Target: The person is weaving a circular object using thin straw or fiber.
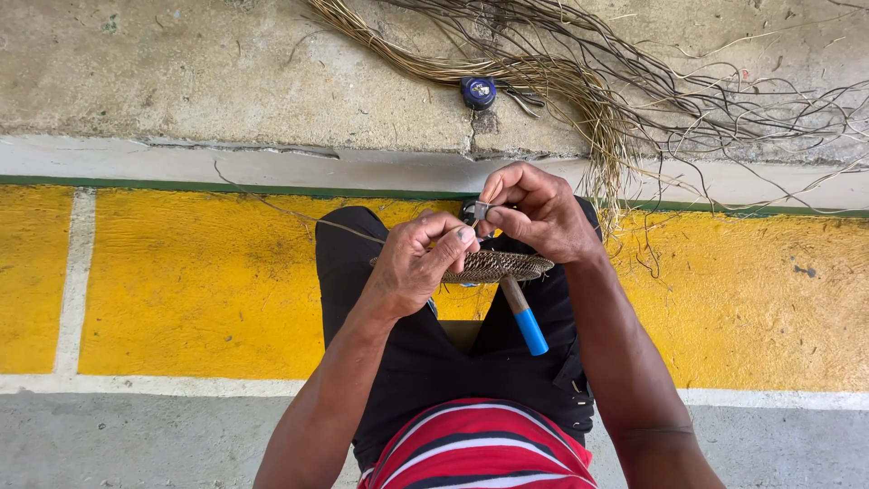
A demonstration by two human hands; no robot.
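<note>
A: Head view, item one. What do we record for the hands?

B: We note the left hand (418, 263) with fingers curled around the near-left edge of a flat woven disc (498, 265), thumb pressed on its rim. The right hand (536, 210) is clenched in a pinch above the far edge of the disc, gripping a small dark tool (472, 212) between thumb and forefinger. We cannot tell what kind of tool it is.

A: Location of the disc?

B: We see it held level over the person's lap, between both hands, above the black shorts (434, 353). A blue-handled tool (522, 315) sticks out just under the disc, slanting toward the near right.

A: Surroundings?

B: We log a bundle of loose fibre strands (579, 81) spread on the concrete ledge (226, 72) at the far side, trailing down to the right hand. A small blue round object (478, 91) lies just beside the strands. Yellow painted floor (199, 281) runs left and right under the legs.
</note>
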